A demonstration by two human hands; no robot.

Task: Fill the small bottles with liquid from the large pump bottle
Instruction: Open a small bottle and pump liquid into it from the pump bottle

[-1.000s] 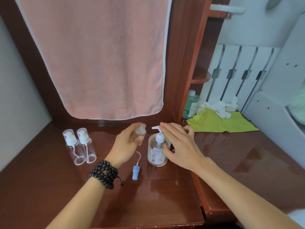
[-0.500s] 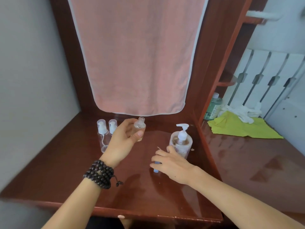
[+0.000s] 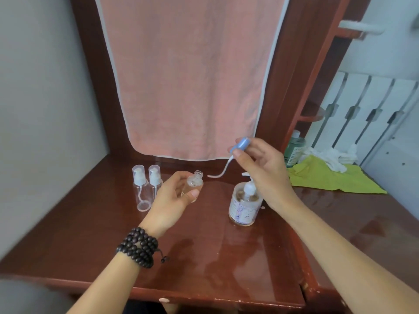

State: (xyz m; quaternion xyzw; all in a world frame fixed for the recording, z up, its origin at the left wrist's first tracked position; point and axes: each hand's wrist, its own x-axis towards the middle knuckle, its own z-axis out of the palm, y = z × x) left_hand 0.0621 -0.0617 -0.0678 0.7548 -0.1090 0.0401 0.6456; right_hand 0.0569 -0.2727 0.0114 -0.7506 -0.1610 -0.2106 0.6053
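A: Where is the small bottle point(image 3: 194, 183)?

B: Uncapped, held off the desk point(image 3: 226, 257) by the curled fingers of the left hand point(image 3: 174, 196).

A: What has changed?

B: The right hand point(image 3: 263, 168), on the desk half a second ago, has lifted the blue cap point(image 3: 240, 145), pinched, its tube point(image 3: 221, 171) hanging near the neck. Capping looks next. The pump bottle point(image 3: 244, 206) stands below; two capped bottles point(image 3: 147, 186) wait.

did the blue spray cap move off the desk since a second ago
Yes. The blue spray cap lay on the desk left of the large pump bottle; now the right hand pinches it in the air above that bottle, its tube dangling.
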